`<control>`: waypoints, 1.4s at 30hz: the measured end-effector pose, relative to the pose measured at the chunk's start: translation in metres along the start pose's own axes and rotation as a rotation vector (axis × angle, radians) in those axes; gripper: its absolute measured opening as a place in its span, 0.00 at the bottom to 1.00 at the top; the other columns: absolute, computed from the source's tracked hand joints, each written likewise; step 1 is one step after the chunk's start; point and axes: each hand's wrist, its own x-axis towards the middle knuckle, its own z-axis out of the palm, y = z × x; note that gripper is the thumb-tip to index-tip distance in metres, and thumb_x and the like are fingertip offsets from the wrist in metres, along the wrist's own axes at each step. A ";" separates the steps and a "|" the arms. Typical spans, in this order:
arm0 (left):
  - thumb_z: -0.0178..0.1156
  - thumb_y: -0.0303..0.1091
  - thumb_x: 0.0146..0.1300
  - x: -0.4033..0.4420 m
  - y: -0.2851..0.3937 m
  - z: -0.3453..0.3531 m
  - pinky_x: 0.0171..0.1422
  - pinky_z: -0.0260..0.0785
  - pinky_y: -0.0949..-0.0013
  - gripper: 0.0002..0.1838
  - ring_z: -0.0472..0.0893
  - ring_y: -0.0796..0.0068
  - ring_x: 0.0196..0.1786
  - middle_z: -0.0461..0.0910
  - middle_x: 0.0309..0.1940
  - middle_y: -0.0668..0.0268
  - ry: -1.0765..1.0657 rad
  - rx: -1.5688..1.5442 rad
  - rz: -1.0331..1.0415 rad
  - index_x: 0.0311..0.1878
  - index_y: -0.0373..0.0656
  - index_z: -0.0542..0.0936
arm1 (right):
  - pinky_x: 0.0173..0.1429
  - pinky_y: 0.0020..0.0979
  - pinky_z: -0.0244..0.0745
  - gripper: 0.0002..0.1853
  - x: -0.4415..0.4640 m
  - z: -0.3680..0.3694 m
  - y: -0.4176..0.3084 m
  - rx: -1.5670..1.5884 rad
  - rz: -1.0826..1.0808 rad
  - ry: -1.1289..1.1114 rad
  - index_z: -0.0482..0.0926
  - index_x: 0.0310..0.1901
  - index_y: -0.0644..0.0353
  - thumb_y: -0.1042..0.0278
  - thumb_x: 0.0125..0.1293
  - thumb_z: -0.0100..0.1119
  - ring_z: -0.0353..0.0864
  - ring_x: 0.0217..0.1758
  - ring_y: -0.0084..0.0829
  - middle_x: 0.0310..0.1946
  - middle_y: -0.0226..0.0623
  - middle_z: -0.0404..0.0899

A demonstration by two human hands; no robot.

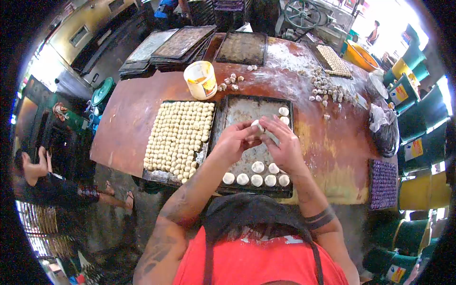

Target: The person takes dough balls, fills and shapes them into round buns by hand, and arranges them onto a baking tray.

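Between my two hands is a white dough ball, raised over a dark baking tray. The fingers of my left hand pinch it from the left. My right hand closes over it from the right, its fingertips against the dough. Several floury dough balls lie along the tray's near edge, and a few more sit at its far right corner. To the left, a second tray is covered in rows of smaller, yellowish dough balls.
A white bucket with orange smears stands behind the trays. Small lumps lie on the floury tabletop at the right. Stacked trays occupy the far left. Purple pieces fill a tray at the right edge. Another person sits at left.
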 end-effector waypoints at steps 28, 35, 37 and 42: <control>0.64 0.26 0.57 -0.061 -0.054 -0.069 0.77 0.56 0.56 0.34 0.67 0.50 0.70 0.68 0.65 0.48 0.642 1.210 0.466 0.68 0.35 0.67 | 0.65 0.48 0.68 0.22 -0.081 0.118 0.045 -0.330 0.197 -0.571 0.79 0.57 0.62 0.62 0.63 0.64 0.73 0.62 0.44 0.59 0.45 0.75; 0.64 0.27 0.64 -0.045 -0.056 -0.059 0.64 0.70 0.64 0.23 0.77 0.69 0.58 0.78 0.57 0.59 0.564 1.037 0.150 0.61 0.37 0.74 | 0.80 0.47 0.53 0.27 -0.123 0.127 0.071 -0.037 -0.148 -0.650 0.77 0.61 0.62 0.55 0.64 0.62 0.63 0.75 0.50 0.68 0.49 0.71; 0.64 0.26 0.64 -0.038 -0.065 -0.068 0.63 0.71 0.65 0.21 0.79 0.69 0.55 0.81 0.54 0.59 0.467 0.916 0.110 0.61 0.37 0.75 | 0.76 0.45 0.61 0.25 -0.055 0.086 0.038 -0.022 0.073 -0.958 0.78 0.58 0.62 0.55 0.65 0.63 0.74 0.67 0.47 0.59 0.49 0.78; 0.62 0.28 0.67 -0.042 -0.070 -0.078 0.61 0.72 0.68 0.17 0.80 0.72 0.54 0.83 0.52 0.61 0.506 0.909 0.015 0.58 0.36 0.77 | 0.58 0.45 0.74 0.16 -0.044 0.063 0.154 0.081 0.181 -0.253 0.82 0.50 0.58 0.60 0.65 0.63 0.80 0.52 0.49 0.45 0.46 0.83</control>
